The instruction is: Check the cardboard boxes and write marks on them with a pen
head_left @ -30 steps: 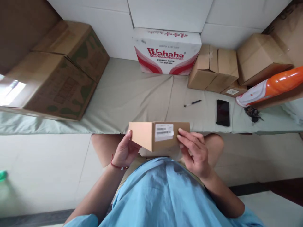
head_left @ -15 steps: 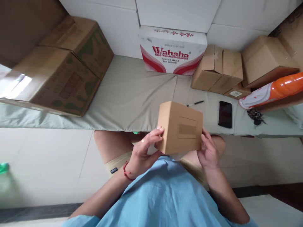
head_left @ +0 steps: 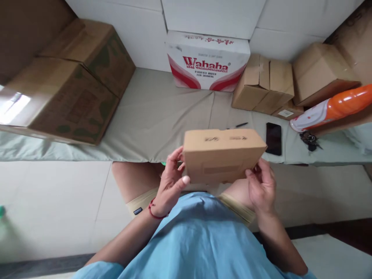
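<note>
A small brown cardboard box [head_left: 223, 157] is held up between my two hands, above my lap at the front edge of the cloth-covered table [head_left: 151, 116]. Its long narrow side, with small dark print, faces upward, and a broad face tilts toward me. My left hand [head_left: 171, 182], with a red cord bracelet at the wrist, grips the box's left end, thumb on the near side. My right hand [head_left: 261, 184] holds the lower right corner, thumb in front and fingers partly hidden behind. Just beyond the box, a pen [head_left: 240, 125] is partly covered by it.
A black phone [head_left: 273, 138], keys [head_left: 310, 140] and an orange-and-white bottle [head_left: 334, 106] lie on the right. Behind stand a white Wahaha carton [head_left: 207, 64] and brown cartons [head_left: 263, 83]. Large cartons with green print [head_left: 78, 93] fill the left side.
The box has been turned in my hands, so its printed narrow side now shows on top. Both hands have shifted their hold, and the view has moved slightly.
</note>
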`<state>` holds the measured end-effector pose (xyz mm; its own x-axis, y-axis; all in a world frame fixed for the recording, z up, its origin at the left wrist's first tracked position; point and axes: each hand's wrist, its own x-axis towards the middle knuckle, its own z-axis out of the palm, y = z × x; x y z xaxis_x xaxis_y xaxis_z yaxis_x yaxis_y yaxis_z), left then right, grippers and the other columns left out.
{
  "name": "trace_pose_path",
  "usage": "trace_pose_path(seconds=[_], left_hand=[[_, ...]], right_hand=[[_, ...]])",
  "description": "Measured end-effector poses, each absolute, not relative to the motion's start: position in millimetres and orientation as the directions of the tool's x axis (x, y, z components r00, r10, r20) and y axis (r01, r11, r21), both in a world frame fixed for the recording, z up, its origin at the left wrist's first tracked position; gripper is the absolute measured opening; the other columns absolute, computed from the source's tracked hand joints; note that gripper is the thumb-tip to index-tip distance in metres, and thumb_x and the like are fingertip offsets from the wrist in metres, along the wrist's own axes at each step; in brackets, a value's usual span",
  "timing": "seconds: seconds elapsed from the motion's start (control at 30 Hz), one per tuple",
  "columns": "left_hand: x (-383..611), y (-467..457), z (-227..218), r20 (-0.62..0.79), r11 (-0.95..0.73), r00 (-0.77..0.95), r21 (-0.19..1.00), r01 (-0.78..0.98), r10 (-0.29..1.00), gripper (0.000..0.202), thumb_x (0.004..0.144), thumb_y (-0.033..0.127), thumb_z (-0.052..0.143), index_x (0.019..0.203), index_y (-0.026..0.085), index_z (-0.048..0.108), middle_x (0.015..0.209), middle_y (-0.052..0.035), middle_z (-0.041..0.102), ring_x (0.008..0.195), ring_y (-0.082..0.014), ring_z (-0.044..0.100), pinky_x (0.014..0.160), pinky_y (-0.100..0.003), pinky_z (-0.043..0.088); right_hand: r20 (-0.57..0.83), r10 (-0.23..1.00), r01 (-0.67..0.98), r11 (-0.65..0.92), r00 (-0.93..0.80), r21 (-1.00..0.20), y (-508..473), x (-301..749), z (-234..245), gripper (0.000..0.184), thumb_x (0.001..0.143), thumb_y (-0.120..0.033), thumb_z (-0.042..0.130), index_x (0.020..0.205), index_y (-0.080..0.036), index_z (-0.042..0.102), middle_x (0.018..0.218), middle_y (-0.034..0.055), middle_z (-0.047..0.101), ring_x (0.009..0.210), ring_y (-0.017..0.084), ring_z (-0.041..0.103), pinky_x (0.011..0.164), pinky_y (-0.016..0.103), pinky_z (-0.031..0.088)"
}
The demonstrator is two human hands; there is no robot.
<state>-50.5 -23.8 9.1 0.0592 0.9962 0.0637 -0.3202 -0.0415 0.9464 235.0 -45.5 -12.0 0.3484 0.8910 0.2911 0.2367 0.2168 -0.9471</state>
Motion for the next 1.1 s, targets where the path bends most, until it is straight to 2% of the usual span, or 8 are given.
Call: trace_pose_path(seconds=[0.1, 0.23, 0.4, 0.5, 0.57, 0.77, 0.93, 1.1], left_hand=[[-51, -24, 3, -0.184, 0.175, 0.016, 0.903, -0.393, 0.983, 0.079, 0.086, 0.050, 0.089, 0.156, 0.033, 0.056, 0.153, -0.0083, 0.063, 0.149, -0.0330, 0.053, 0.128, -0.049, 0.042], [-58, -25, 4, -0.344, 0.328, 0.056, 0.818, -0.472, 0.937, 0.089, 0.074, 0.035, 0.097, 0.153, 0.034, 0.058, 0.151, -0.0065, 0.066, 0.143, -0.0317, 0.057, 0.120, -0.045, 0.049], [-72, -22, 7, -0.463, 0.529, 0.281, 0.589, -0.612, 0.841, 0.060, 0.079, 0.052, 0.089, 0.132, 0.028, 0.073, 0.135, -0.0066, 0.072, 0.114, -0.0275, 0.069, 0.086, -0.036, 0.063], [-75, -18, -2, -0.549, 0.532, 0.198, 0.557, -0.638, 0.812, 0.059, 0.078, 0.062, 0.091, 0.120, 0.024, 0.075, 0.124, -0.0049, 0.074, 0.106, -0.0225, 0.069, 0.080, -0.029, 0.062], [-74, -16, -9, -0.584, 0.504, 0.083, 0.611, -0.610, 0.808, 0.059, 0.074, 0.059, 0.097, 0.116, 0.023, 0.074, 0.115, -0.0026, 0.074, 0.099, -0.0187, 0.068, 0.077, -0.025, 0.061], [-64, -24, -14, -0.492, 0.397, -0.024, 0.731, -0.555, 0.870, 0.060, 0.072, 0.051, 0.100, 0.116, 0.026, 0.067, 0.107, 0.0004, 0.069, 0.091, -0.0162, 0.065, 0.073, -0.024, 0.057], [-60, -30, -13, -0.323, 0.220, -0.132, 0.841, -0.494, 0.937, 0.049, 0.082, 0.053, 0.094, 0.114, 0.029, 0.065, 0.114, -0.0003, 0.064, 0.101, -0.0153, 0.061, 0.085, -0.024, 0.054], [-60, -22, -16, -0.019, -0.059, -0.214, 0.934, -0.353, 0.977, 0.039, 0.080, 0.036, 0.097, 0.100, 0.026, 0.065, 0.115, -0.0017, 0.059, 0.118, -0.0166, 0.057, 0.107, -0.026, 0.048]], right_hand=[[0.494, 0.854, 0.517, 0.354, 0.160, -0.779, -49, 228, 5, 0.058, 0.098, -0.015, 0.076, 0.149, -0.042, 0.070, 0.141, 0.0051, 0.072, 0.124, 0.022, 0.073, 0.099, 0.037, 0.067], [0.618, 0.786, 0.603, 0.510, -0.037, -0.613, -46, 220, 27, 0.073, 0.098, -0.003, 0.070, 0.160, -0.040, 0.060, 0.140, 0.0063, 0.071, 0.132, 0.022, 0.069, 0.112, 0.043, 0.064], [0.685, 0.689, 0.634, 0.644, -0.237, -0.428, -43, 207, 45, 0.070, 0.098, 0.001, 0.068, 0.160, -0.031, 0.060, 0.134, 0.0050, 0.078, 0.135, 0.023, 0.068, 0.136, 0.054, 0.041], [0.683, 0.677, 0.644, 0.657, -0.275, -0.392, -46, 197, 45, 0.068, 0.100, -0.001, 0.065, 0.160, -0.030, 0.060, 0.133, 0.0016, 0.081, 0.147, 0.022, 0.060, 0.143, 0.054, 0.027], [0.670, 0.695, 0.653, 0.638, -0.261, -0.408, -48, 193, 43, 0.066, 0.100, -0.002, 0.064, 0.159, -0.032, 0.061, 0.133, -0.0006, 0.081, 0.153, 0.023, 0.053, 0.143, 0.053, 0.026], [0.612, 0.783, 0.609, 0.540, -0.111, -0.581, -47, 202, 41, 0.062, 0.098, -0.004, 0.064, 0.151, -0.036, 0.067, 0.138, 0.0007, 0.078, 0.129, 0.023, 0.068, 0.113, 0.044, 0.056], [0.407, 0.911, 0.369, 0.354, 0.074, -0.859, -47, 219, 19, 0.036, 0.106, -0.030, 0.060, 0.139, -0.035, 0.074, 0.146, 0.0052, 0.072, 0.139, 0.029, 0.065, 0.117, 0.053, 0.054], [0.096, 0.990, 0.091, 0.087, 0.102, -0.992, -38, 214, -18, 0.051, 0.108, -0.058, 0.051, 0.151, -0.033, 0.064, 0.162, 0.0095, 0.061, 0.153, 0.035, 0.056, 0.127, 0.061, 0.047]])
